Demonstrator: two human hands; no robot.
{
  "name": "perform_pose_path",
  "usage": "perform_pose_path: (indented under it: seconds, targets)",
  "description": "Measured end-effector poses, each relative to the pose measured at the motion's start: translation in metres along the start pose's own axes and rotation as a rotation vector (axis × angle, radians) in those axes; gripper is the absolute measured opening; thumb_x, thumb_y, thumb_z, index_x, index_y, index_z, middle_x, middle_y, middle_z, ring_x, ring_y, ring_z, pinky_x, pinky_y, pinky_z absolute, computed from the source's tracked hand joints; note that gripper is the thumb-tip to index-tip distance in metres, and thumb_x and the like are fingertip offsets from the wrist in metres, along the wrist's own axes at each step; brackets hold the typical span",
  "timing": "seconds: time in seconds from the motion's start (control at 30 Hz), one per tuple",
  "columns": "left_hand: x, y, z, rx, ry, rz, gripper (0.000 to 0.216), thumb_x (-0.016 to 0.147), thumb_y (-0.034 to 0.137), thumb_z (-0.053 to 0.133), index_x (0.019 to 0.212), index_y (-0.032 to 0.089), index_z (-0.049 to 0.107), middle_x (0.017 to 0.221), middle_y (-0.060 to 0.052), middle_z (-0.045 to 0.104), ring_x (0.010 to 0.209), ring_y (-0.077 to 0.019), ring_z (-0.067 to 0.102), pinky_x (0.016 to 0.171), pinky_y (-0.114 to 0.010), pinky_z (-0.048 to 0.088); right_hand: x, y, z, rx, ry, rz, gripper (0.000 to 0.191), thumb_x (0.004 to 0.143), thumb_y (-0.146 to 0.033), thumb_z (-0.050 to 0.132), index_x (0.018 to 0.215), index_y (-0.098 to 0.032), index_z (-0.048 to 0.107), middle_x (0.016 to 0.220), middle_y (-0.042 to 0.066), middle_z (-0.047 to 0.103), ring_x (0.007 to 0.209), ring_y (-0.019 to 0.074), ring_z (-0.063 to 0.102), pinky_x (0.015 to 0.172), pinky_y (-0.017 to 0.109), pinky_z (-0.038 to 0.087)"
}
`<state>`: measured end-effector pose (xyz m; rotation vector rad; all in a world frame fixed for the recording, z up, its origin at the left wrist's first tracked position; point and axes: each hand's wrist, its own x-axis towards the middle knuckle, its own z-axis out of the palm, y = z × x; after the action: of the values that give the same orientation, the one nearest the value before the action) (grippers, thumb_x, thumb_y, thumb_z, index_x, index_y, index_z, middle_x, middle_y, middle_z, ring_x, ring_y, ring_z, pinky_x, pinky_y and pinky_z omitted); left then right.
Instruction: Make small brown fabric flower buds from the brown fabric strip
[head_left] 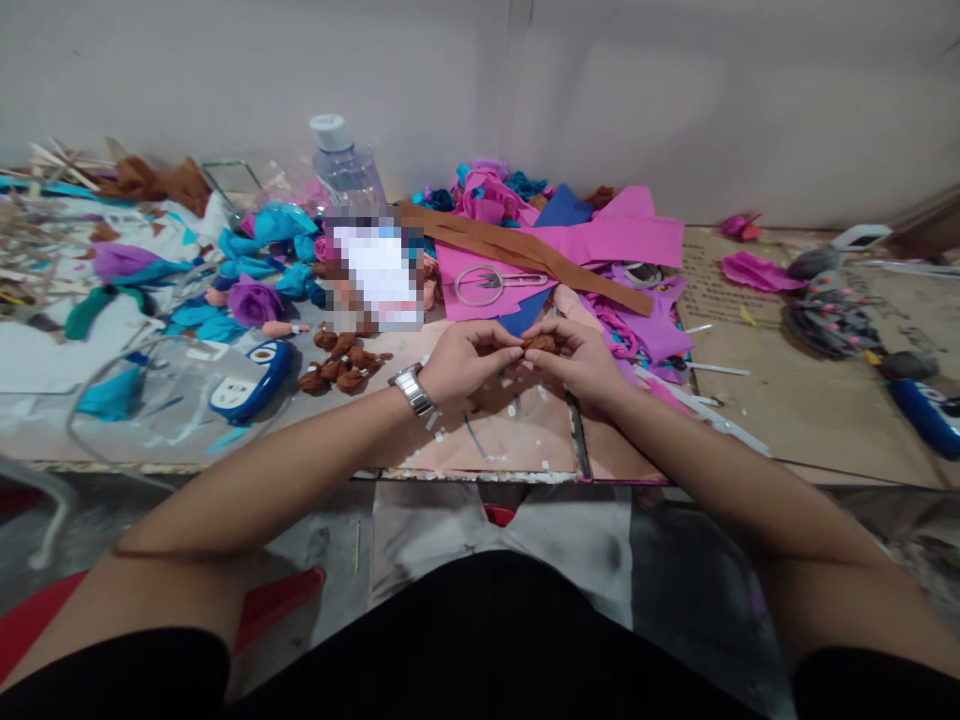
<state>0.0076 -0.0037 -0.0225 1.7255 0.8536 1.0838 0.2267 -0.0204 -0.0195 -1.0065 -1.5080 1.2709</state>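
Note:
Between my two hands, just over the table's front part, is a small crumpled ball of brown crepe paper (pixel 540 343). My right hand (pixel 574 352) pinches it with thumb and fingers. From the other side my left hand (pixel 469 358), with a metal watch on the wrist, has thumb and fingertips pressed together at the ball's edge; whether they grip the paper too is hard to make out. Left of my hands lies a cluster of small brown paper balls (pixel 346 362). Beyond them, thread snips (pixel 499 283) rest on pink crepe paper (pixel 457 270), below a long brown paper strip (pixel 540 252).
A clear bottle (pixel 349 175) stands at the back behind a blurred-out phone (pixel 381 265). Blue power strips (pixel 255 380) lie at left and far right. Blue and purple paper scraps (pixel 255 298) crowd the left side; cardboard (pixel 750 330) covers the right.

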Motion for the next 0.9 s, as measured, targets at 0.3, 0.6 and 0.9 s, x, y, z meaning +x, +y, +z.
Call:
perform_pose_path:
  seconds: [0.3,0.6,0.9]
  targets:
    - [-0.0049,0.0043,-0.007,0.337,-0.06,0.239,0.019,0.097,0.036,0.077,0.098,0.019,0.085,0.101,-0.009,0.086,0.087,-0.0181,0.079,0.08,-0.027,0.057,0.001,0.0017,0.0001,0.005,0.014,0.039,0.036,0.076,-0.041,0.094,0.099,-0.02,0.077,0.09,0.002,0.077,0.076,0.014,0.069,0.069,0.025,0.056]
    - [-0.0008,0.0036,0.0004,-0.233,-0.166,-0.256,0.06,0.093,0.075,0.07,0.089,0.015,0.069,0.079,-0.007,0.077,0.069,-0.0172,0.074,0.068,-0.028,0.059,-0.0015,-0.0012,-0.006,-0.315,-0.03,-0.238,0.022,0.087,-0.034,0.082,0.104,-0.02,0.078,0.094,0.004,0.08,0.082,0.018,0.073,0.079,0.031,0.058]
    - [-0.0004,0.0102,-0.0013,-0.575,-0.43,-0.626,0.054,0.091,0.06,0.083,0.089,0.007,0.074,0.073,-0.012,0.077,0.056,-0.0153,0.073,0.06,-0.024,0.06,-0.0042,-0.0063,-0.0068,-0.427,-0.075,-0.412,0.018,0.091,-0.034,0.08,0.103,-0.021,0.079,0.099,0.006,0.083,0.087,0.0193,0.076,0.086,0.032,0.06]
